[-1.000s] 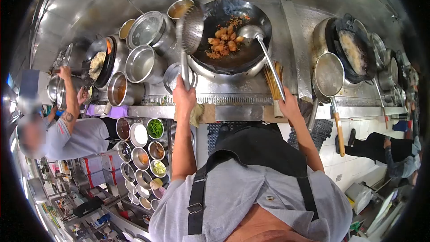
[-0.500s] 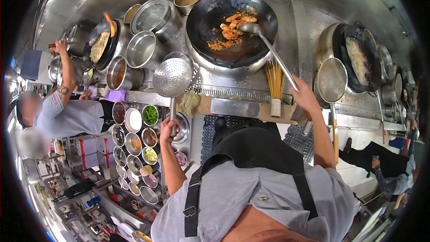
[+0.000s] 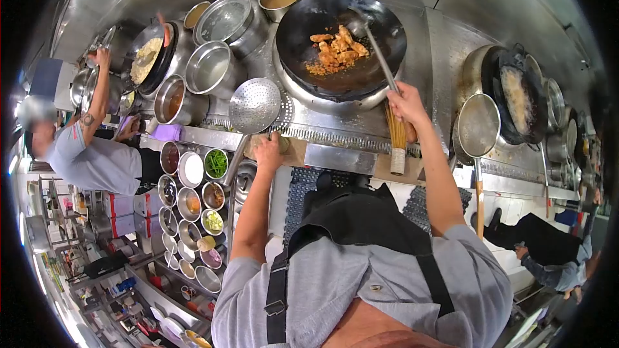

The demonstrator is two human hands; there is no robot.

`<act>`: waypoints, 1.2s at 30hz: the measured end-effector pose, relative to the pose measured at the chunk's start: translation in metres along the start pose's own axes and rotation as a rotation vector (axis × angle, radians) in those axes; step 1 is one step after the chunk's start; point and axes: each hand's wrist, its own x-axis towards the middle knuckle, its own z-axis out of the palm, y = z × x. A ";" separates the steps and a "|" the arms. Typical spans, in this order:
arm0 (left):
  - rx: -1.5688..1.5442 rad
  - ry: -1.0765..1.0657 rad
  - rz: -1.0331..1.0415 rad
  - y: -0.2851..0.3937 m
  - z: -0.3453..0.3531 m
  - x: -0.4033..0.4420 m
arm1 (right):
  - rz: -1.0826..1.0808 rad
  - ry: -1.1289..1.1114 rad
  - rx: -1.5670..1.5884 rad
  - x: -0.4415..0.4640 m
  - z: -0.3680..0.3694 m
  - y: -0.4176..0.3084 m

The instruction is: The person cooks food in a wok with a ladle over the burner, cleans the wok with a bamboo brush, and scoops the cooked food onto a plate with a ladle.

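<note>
My right hand (image 3: 407, 104) is closed round the handle of a long metal ladle (image 3: 380, 57), whose bowl rests toward the back of a black wok (image 3: 296, 29). Browned pieces of fried food (image 3: 338, 48) and orange crumbs lie in the wok, in front of the ladle bowl. At the counter's front edge, my left hand (image 3: 265, 153) has its fingers curled on a greenish cloth (image 3: 283, 144), partly hidden beneath them. Just left of that hand is a perforated skimmer (image 3: 255, 105), its handle slanting down over the counter edge, out of my grasp.
A bamboo brush (image 3: 397, 142) lies below the wok. Metal pots (image 3: 211, 67) crowd the left, above bowls of ingredients (image 3: 216, 163). To the right, a mesh strainer (image 3: 478, 125) lies beside another wok (image 3: 538, 100). A co-worker (image 3: 97, 154) handles a wok at far left; another person (image 3: 548, 251) stands right.
My left hand has let go of the skimmer and moved onto the cloth. The ladle bowl has shifted from the food to the wok's back, and the food is more heaped together.
</note>
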 end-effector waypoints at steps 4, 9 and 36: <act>-0.937 -0.018 -0.014 -0.017 0.008 0.009 | 0.007 0.139 -0.008 0.040 0.024 0.004; -2.117 -0.651 -0.390 0.043 -0.056 0.011 | -0.172 -0.016 -0.513 0.008 0.027 0.019; -2.089 -0.649 0.004 0.103 -0.043 -0.018 | -0.199 0.133 -0.703 -0.140 0.073 0.003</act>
